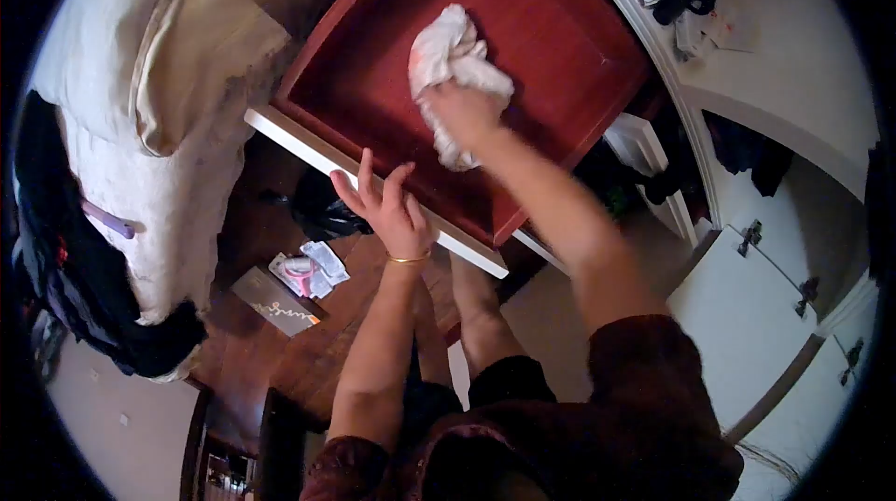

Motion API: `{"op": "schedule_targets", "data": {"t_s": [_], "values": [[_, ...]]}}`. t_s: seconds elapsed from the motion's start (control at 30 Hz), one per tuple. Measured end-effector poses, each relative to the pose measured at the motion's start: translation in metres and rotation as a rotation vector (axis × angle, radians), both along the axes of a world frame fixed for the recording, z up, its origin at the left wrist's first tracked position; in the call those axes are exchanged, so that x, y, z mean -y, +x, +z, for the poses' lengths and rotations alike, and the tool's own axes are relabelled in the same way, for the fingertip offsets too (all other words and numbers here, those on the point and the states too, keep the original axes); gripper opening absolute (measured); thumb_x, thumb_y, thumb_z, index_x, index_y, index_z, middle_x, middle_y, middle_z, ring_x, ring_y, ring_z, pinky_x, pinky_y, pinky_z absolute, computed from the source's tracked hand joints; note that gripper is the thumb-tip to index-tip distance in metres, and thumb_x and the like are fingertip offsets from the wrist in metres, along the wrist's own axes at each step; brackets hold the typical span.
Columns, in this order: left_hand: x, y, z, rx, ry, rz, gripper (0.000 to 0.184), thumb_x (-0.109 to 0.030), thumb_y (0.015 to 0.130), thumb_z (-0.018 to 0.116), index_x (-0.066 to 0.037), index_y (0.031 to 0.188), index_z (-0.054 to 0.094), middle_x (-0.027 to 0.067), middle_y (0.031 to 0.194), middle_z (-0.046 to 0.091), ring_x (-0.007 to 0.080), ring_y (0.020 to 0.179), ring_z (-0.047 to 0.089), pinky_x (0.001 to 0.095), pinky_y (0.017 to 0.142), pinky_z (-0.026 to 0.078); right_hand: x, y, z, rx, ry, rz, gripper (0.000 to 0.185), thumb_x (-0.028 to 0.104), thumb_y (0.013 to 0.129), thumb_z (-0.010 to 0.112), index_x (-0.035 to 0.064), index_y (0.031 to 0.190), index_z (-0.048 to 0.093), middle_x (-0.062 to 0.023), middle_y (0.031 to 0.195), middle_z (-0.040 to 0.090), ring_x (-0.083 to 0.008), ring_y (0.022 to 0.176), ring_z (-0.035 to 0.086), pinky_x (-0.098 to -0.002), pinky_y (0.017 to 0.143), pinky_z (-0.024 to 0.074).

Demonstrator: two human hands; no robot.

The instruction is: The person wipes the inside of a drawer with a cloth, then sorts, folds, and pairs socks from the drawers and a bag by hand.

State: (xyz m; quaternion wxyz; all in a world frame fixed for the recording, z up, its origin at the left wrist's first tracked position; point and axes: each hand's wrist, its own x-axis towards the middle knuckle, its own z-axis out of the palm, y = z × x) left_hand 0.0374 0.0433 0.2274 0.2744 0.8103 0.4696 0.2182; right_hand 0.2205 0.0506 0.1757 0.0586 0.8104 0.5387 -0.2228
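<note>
A red-brown drawer [546, 29] with a white front edge [308, 148] is pulled out before me. Inside it, my right hand [462, 115] presses on a crumpled white cloth [453, 39] with a faint pinkish patch. That hand is slightly blurred, and its fingers are wrapped into the cloth against the drawer's bottom. My left hand [392, 207] rests at the white front edge with its fingers spread, touching the rim and holding nothing. A thin gold-coloured bangle [409, 259] circles the left wrist.
Left of the drawer is a bed with pale covers [168, 183] and dark clothing [103, 286]. A grey box [275, 300] and a pink razor-like item [301, 269] lie on the wooden floor. White cabinet doors [747, 314] stand at right; small items crowd the shelf [686, 1].
</note>
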Motion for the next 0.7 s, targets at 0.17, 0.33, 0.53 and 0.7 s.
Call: {"op": "schedule_targets", "data": {"t_s": [0.17, 0.33, 0.53, 0.7], "values": [[-0.001, -0.001, 0.000, 0.051, -0.011, 0.006, 0.035, -0.001, 0.070, 0.049, -0.012, 0.097, 0.068, 0.0149, 0.142, 0.040, 0.0447, 0.140, 0.006, 0.0510, 0.114, 0.007, 0.022, 0.157, 0.044, 0.518, 0.195, -0.146, 0.012, 0.015, 0.083, 0.055, 0.0103, 0.086, 0.065, -0.0127, 0.093, 0.060, -0.0301, 0.086, 0.060, -0.0434, 0.069, 0.0502], [-0.003, -0.001, 0.004, 0.049, -0.017, 0.002, 0.034, -0.001, 0.071, 0.049, -0.012, 0.097, 0.068, 0.0143, 0.141, 0.041, 0.0448, 0.140, 0.007, 0.0501, 0.114, 0.007, 0.030, 0.121, 0.137, -0.048, 0.660, -0.138, 0.013, 0.014, 0.083, 0.062, 0.0055, 0.092, 0.060, -0.0138, 0.090, 0.059, -0.0310, 0.084, 0.058, -0.0400, 0.076, 0.0468], [-0.001, -0.002, 0.000, 0.057, -0.025, 0.004, 0.033, -0.003, 0.075, 0.047, -0.014, 0.098, 0.068, 0.0110, 0.143, 0.039, 0.0422, 0.140, 0.005, 0.0512, 0.114, 0.004, 0.117, -0.001, 0.043, -0.639, -0.306, -0.133, 0.023, 0.021, 0.091, 0.048, 0.0016, 0.100, 0.057, -0.0205, 0.103, 0.061, -0.0390, 0.095, 0.059, -0.0484, 0.083, 0.0451], [0.000, -0.001, 0.001, 0.050, -0.026, 0.009, 0.034, -0.002, 0.072, 0.049, -0.014, 0.098, 0.068, 0.0123, 0.142, 0.040, 0.0434, 0.140, 0.005, 0.0508, 0.114, 0.005, 0.121, -0.035, -0.010, -0.497, -0.575, -0.129, 0.040, 0.024, 0.087, 0.046, -0.0026, 0.117, 0.052, -0.0246, 0.117, 0.058, -0.0410, 0.106, 0.058, -0.0485, 0.091, 0.0443]]}}
